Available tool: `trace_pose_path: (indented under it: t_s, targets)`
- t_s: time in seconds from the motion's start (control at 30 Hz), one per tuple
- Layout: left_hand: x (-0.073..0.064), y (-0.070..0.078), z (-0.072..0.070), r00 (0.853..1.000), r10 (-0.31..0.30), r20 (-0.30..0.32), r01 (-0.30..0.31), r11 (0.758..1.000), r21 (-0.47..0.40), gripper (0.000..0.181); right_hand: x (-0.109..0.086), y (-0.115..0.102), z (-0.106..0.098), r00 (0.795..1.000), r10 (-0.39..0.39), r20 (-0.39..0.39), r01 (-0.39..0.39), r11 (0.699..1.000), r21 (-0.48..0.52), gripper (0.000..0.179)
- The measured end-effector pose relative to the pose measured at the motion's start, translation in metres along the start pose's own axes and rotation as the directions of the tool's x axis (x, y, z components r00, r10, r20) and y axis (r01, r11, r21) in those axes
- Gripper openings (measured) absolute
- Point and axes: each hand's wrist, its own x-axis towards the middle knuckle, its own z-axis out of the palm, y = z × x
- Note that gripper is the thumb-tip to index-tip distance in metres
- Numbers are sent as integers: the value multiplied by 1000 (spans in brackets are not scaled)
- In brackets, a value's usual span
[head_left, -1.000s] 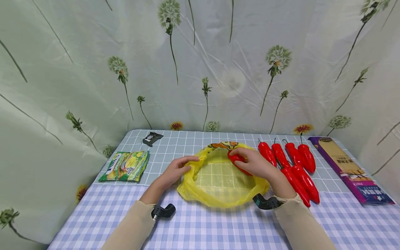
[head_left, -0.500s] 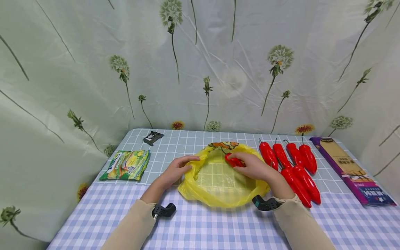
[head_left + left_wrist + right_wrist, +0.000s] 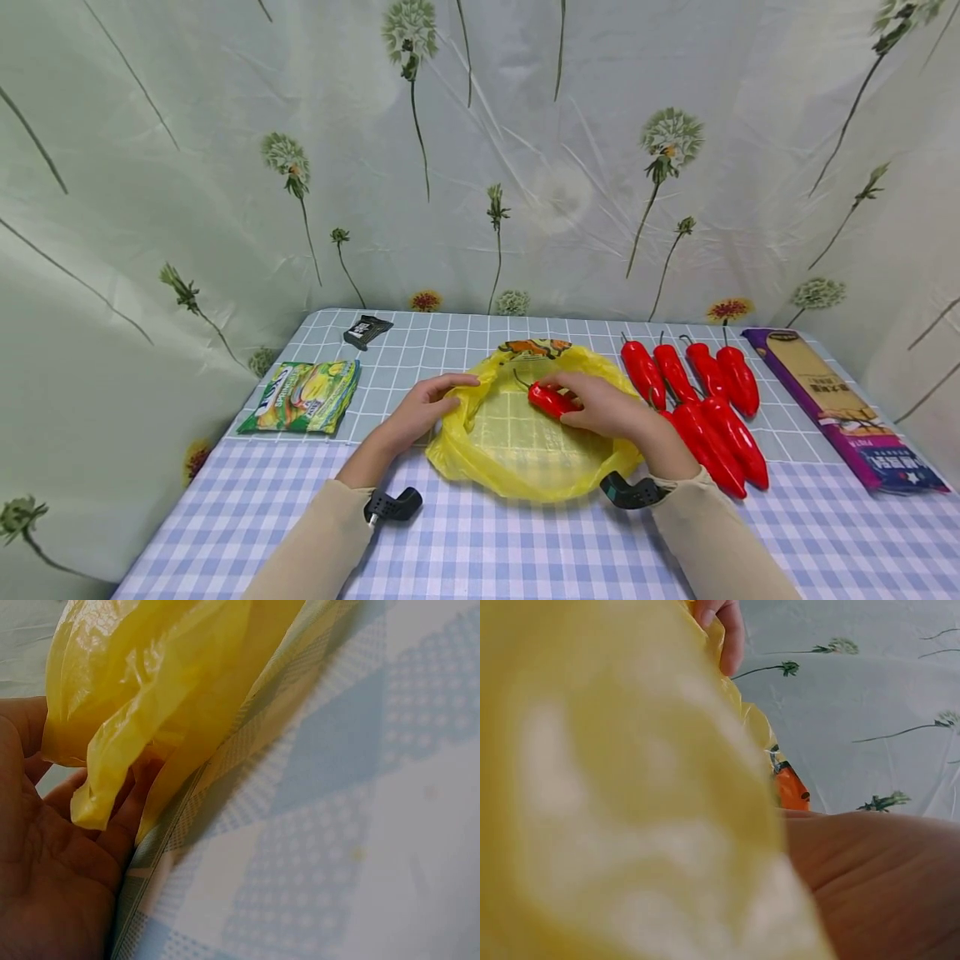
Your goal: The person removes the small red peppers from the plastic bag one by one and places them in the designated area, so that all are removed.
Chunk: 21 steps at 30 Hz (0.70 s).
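Observation:
A yellow plastic bag [image 3: 517,483] lies with its mouth spread wide in the middle of the table. My left hand [image 3: 416,412] holds its left rim; in the left wrist view, the fingers of that hand [image 3: 67,855] reach in behind the yellow film. Inside the bag's mouth, my right hand [image 3: 603,404] grips a red chili pepper [image 3: 549,401], whose thin stem points to the back left. The bag's wall covers much of the right wrist view, hiding the pepper there. Several more red chili peppers [image 3: 712,442] lie just right of the bag, partly behind my right forearm.
At the left lies a green and yellow snack packet [image 3: 303,398], with a small black wrapped item [image 3: 367,332] behind it. A long purple and tan package [image 3: 840,404] lies at the right edge. A flowered curtain [image 3: 555,167] hangs behind the table.
My right hand has shifted the chili pepper leftward and lower within the bag's mouth, turning its stem end to the left. My left hand has stayed at the rim.

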Motion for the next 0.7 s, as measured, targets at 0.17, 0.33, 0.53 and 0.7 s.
trace_pose_path:
  t_s: [0.17,0.33,0.53,0.7]
  targets:
    - [0,-1,0,1000,2,2,-2,1000,-1,41,0,-4,1,999,42,34,-43,999,21,59]
    - [0,-1,0,1000,0,-2,0,1000,6,41,0,-7,3,995,67,76,-68,998,12,69]
    - [0,0,1,1000,-3,-3,3,1000,3,41,-2,-7,4,993,18,118,-17,1000,-9,66]
    - [0,-1,1,1000,8,1,-8,1000,-3,40,-1,-7,4,990,33,140,-33,999,3,58]
